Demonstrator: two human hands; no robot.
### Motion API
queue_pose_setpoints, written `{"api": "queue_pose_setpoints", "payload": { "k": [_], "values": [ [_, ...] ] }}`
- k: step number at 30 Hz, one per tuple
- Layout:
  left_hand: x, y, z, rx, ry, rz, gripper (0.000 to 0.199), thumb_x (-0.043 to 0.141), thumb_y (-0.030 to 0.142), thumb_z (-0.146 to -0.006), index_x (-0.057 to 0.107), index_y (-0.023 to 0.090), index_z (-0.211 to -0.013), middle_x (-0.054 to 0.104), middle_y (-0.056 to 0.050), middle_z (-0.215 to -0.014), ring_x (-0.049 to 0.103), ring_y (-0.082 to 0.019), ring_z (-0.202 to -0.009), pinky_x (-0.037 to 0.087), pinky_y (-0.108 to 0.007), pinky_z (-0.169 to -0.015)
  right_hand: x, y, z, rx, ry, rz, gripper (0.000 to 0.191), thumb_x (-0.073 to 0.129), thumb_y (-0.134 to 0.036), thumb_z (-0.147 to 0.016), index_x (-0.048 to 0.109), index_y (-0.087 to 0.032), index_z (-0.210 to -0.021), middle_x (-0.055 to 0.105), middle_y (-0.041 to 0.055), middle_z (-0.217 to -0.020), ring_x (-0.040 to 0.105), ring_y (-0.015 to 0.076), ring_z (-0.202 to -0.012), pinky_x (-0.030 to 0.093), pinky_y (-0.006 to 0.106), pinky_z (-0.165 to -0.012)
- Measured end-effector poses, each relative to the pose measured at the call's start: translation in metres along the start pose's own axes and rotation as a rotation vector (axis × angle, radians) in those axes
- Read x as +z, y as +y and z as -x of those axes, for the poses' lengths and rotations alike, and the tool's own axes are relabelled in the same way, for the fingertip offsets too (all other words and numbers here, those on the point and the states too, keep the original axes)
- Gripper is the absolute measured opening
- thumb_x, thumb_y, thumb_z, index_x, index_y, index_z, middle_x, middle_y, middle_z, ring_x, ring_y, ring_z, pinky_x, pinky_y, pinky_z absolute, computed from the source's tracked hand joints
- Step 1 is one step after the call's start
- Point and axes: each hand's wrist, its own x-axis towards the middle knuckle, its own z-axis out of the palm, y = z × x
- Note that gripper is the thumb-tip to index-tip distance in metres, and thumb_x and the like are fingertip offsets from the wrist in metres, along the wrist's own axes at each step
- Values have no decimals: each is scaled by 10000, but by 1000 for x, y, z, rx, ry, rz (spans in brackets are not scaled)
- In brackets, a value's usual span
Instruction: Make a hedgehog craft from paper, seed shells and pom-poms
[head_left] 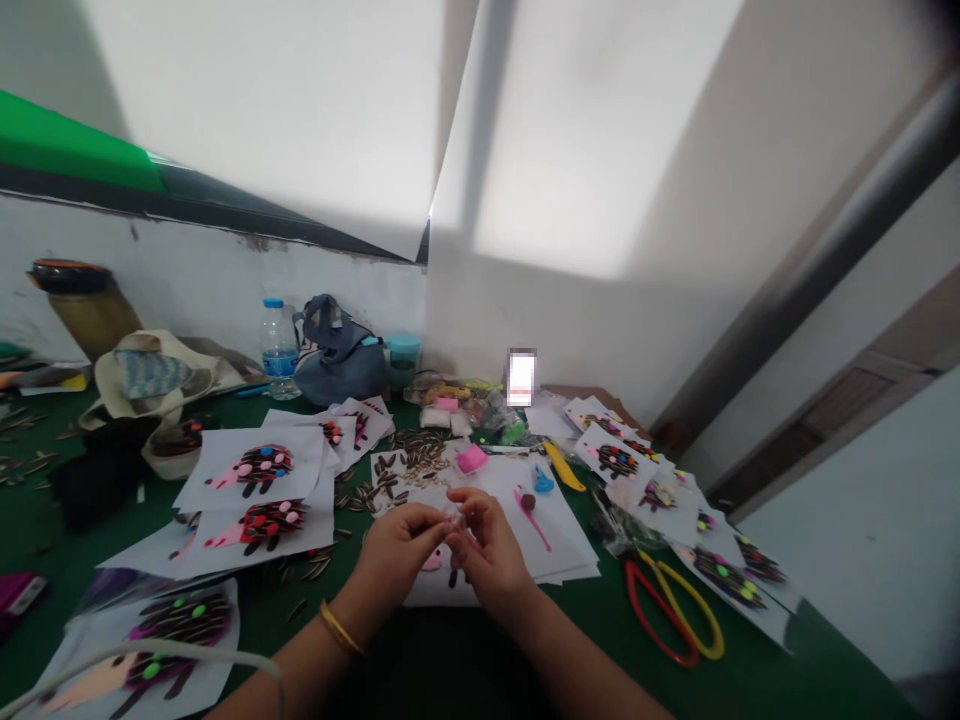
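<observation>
My left hand (pixel 397 545), with a yellow bangle on the wrist, and my right hand (pixel 491 555) meet above a white sheet (pixel 442 598). Both sets of fingers pinch a small pale pink piece (pixel 454 520); its kind is too blurred to make out. Pink and dark shapes show on the sheet, partly hidden by my hands. Just beyond lie a bright pink lump (pixel 472 458) and a pile of striped sunflower seeds (pixel 390 470). To the right, a paper stack (pixel 570 540) bears a thin pink strip (pixel 538 528), a brown ball (pixel 529 501) and a blue lump (pixel 543 479).
Hedgehog pictures made with seeds lie on the left (pixel 255 470) and right (pixel 724 580). Red-and-yellow-handled scissors (pixel 675 610) and a yellow cutter (pixel 562 466) are at right. A water bottle (pixel 279 350) and blue bag (pixel 337 360) stand by the wall; a pale cable (pixel 187 652) crosses lower left.
</observation>
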Motion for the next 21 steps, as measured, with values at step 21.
{"api": "queue_pose_setpoints", "payload": {
  "k": [21],
  "values": [
    [-11, -22, -11, 159, 122, -321, 294, 538, 299, -836, 668, 185, -1073, 683, -82, -1090, 628, -220, -999, 488, -373, -905, -60, 34, -40, -65, -49, 794, 303, 467, -171, -885, 620, -197, -1145, 624, 84, -1157, 548, 209, -1103, 423, 377, -986]
  ]
}}
